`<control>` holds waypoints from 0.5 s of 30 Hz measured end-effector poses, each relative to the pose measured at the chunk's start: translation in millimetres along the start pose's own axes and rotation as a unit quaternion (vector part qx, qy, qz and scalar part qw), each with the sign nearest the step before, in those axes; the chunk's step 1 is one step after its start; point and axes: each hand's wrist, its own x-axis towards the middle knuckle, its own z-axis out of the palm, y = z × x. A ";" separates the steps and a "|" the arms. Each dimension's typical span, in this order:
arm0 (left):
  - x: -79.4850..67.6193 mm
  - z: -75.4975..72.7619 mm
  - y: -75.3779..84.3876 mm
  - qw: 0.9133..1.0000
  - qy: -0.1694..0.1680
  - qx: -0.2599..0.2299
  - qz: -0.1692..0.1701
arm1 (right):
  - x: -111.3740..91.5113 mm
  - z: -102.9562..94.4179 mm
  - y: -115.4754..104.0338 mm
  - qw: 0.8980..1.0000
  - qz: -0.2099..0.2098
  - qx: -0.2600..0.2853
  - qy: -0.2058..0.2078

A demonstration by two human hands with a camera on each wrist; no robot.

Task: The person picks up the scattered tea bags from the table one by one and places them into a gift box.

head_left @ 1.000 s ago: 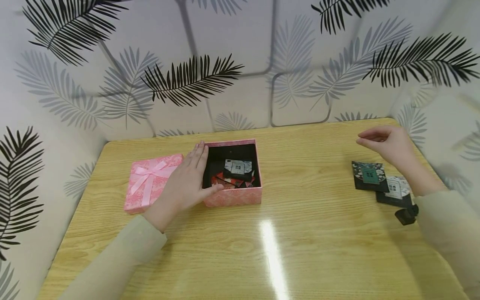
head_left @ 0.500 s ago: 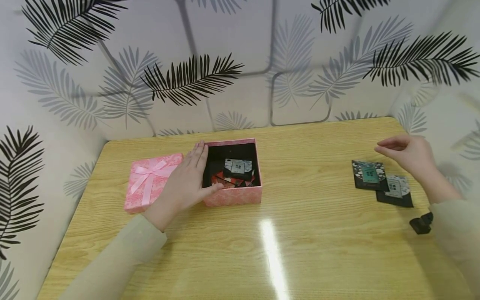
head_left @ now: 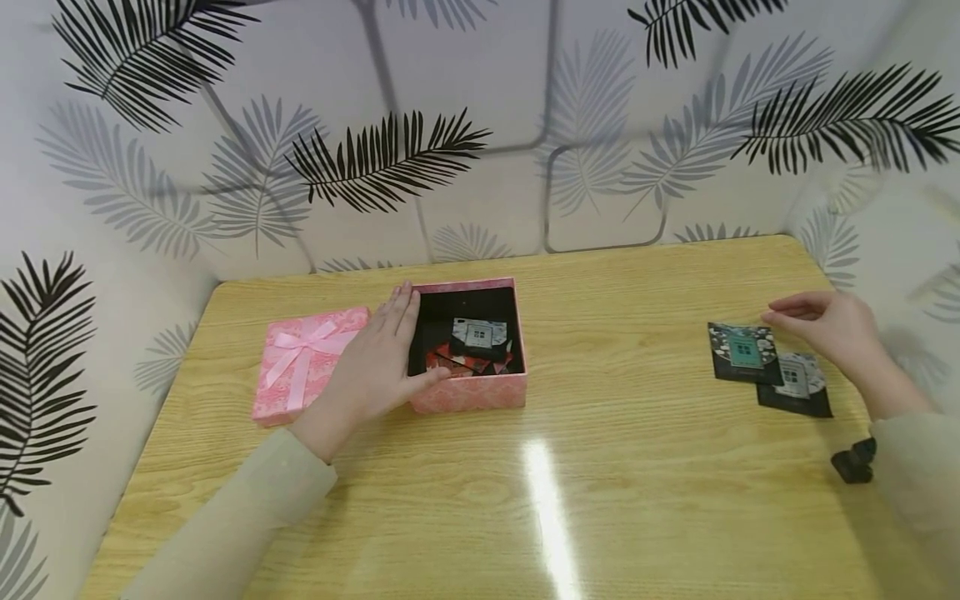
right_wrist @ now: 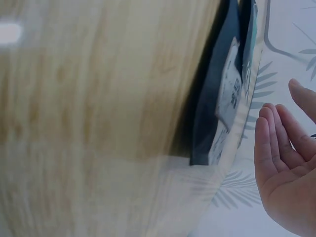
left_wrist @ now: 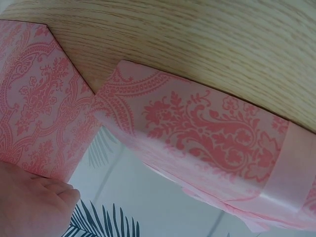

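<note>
My left hand (head_left: pixel 373 358) rests along the left edge of an uncovered pink patterned box (head_left: pixel 472 393), fingers straight, thumb toward the front wall. Inside the black-lined box lie a black sachet with a grey label (head_left: pixel 480 337) and several red and black sachets (head_left: pixel 461 364). In the right wrist view, my right hand (right_wrist: pixel 291 163) holds nothing, its fingers slightly bent and the thumb apart. It hovers just beyond two flat black sachets on the table: one with a green label (head_left: pixel 745 350), overlapping one with a white label (head_left: pixel 795 382).
The box's pink lid (head_left: pixel 300 362), tied with a ribbon bow, lies left of the box, partly behind my left hand. A small black object (head_left: pixel 853 461) shows beside my right sleeve. Leaf-patterned fabric (head_left: pixel 480 200) rises behind the wooden table (head_left: pixel 637 500).
My right hand has moved right and toward me, passing behind the two sachets. The black object by the sleeve has shifted along with the arm. My left hand stays on the box.
</note>
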 end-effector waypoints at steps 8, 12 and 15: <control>0.6 -0.4 -0.2 1.000 0.002 -0.002 -0.003 | -2.4 -0.8 9.3 0.999 0.025 -0.015 -0.030; 0.7 0.3 -0.9 1.000 0.000 -0.001 -0.003 | -0.5 0.8 17.4 0.999 0.037 -0.025 -0.032; 0.6 0.1 -1.3 1.000 0.000 0.000 -0.003 | 0.7 2.1 20.5 0.998 0.043 -0.023 -0.034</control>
